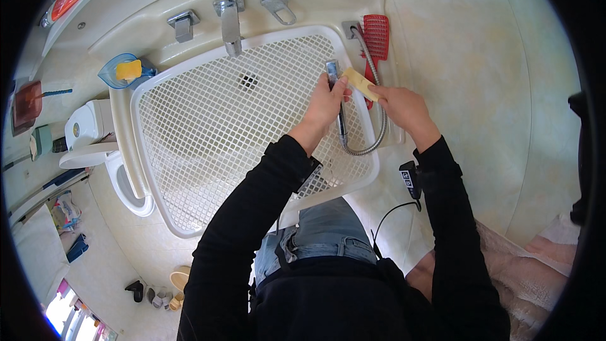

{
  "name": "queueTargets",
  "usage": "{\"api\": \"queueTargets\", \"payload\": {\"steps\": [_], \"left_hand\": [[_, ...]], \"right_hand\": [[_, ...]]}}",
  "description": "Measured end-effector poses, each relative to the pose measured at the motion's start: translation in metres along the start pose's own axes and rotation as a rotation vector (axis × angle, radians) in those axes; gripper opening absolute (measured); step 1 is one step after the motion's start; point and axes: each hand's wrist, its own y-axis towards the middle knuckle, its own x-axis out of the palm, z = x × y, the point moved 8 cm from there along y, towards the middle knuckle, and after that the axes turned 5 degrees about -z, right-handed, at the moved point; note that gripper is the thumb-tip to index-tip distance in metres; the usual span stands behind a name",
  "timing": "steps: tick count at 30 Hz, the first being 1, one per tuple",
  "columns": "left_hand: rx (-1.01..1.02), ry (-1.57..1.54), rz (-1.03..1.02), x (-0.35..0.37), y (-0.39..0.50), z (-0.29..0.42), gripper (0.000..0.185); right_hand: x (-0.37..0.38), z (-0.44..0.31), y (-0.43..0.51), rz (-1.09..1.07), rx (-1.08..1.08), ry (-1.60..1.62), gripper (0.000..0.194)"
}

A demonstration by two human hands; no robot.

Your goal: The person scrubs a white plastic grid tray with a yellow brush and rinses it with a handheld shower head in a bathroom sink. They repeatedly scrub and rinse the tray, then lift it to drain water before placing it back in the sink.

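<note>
My left hand [326, 102] grips a chrome hand shower [333, 70] over the right side of a white lattice plastic basket [227, 123]. From its lower end a flexible metal hose [382, 125] loops back up to a wall-side fitting. Between the fingers of my right hand [406, 110] is a flat pale-yellow sponge [362, 84]. Its left end lies close to my left fingertips; whether they touch it, I cannot tell. Just behind the sponge, a red vented hairbrush [376, 40] rests on the basin ledge, its handle partly hidden.
A chrome spout [231, 28] stands between two handles at the back. On the left ledge, a blue plastic jug [118, 72] has a yellow sponge [129, 70] on it. A toilet [128, 184] is further left, and pink fabric [525, 265] hangs at lower right.
</note>
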Motion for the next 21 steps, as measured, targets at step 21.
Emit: {"api": "queueTargets", "payload": {"steps": [21], "left_hand": [[0.002, -0.201, 0.240, -0.070, -0.018, 0.004, 0.040]], "right_hand": [[-0.002, -0.105, 0.122, 0.246, -0.387, 0.108, 0.034]]}}
